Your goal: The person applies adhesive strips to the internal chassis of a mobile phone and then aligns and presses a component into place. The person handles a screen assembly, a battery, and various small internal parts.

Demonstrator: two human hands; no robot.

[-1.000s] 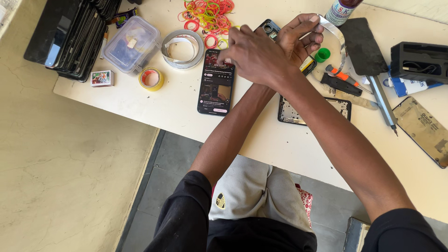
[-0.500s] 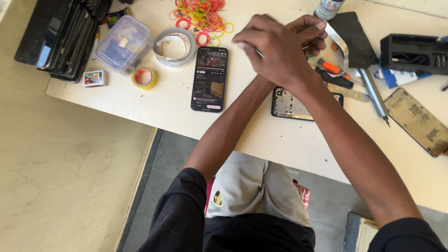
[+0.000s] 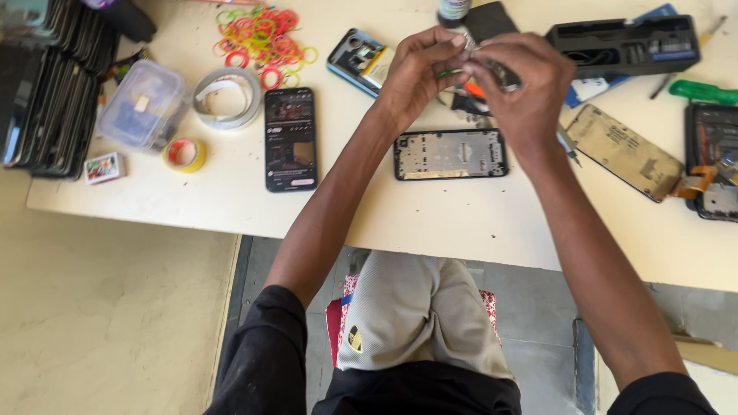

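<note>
My left hand (image 3: 419, 73) and my right hand (image 3: 523, 88) meet above the cream table (image 3: 461, 223), fingertips pinched together on a small metallic part (image 3: 470, 44) that I cannot make out. Just below them lies a black phone frame (image 3: 450, 154), flat on the table. An opened phone body with a blue edge (image 3: 360, 59) rests beside my left hand. A dark bottle (image 3: 453, 11) stands just beyond the fingers.
A phone with a lit screen (image 3: 290, 138) lies left of centre. Tape rolls (image 3: 225, 97), a yellow roll (image 3: 184, 154), a clear box (image 3: 142, 104), rubber bands (image 3: 265, 38) and stacked phones (image 3: 50, 115) fill the left. A black tool tray (image 3: 630, 44), a gold panel (image 3: 624, 152) and another opened phone (image 3: 711, 157) sit right.
My hands have uncrossed: the right hand moved to the right side and both now pinch the small part together. The view shifted, showing more of the table's right.
</note>
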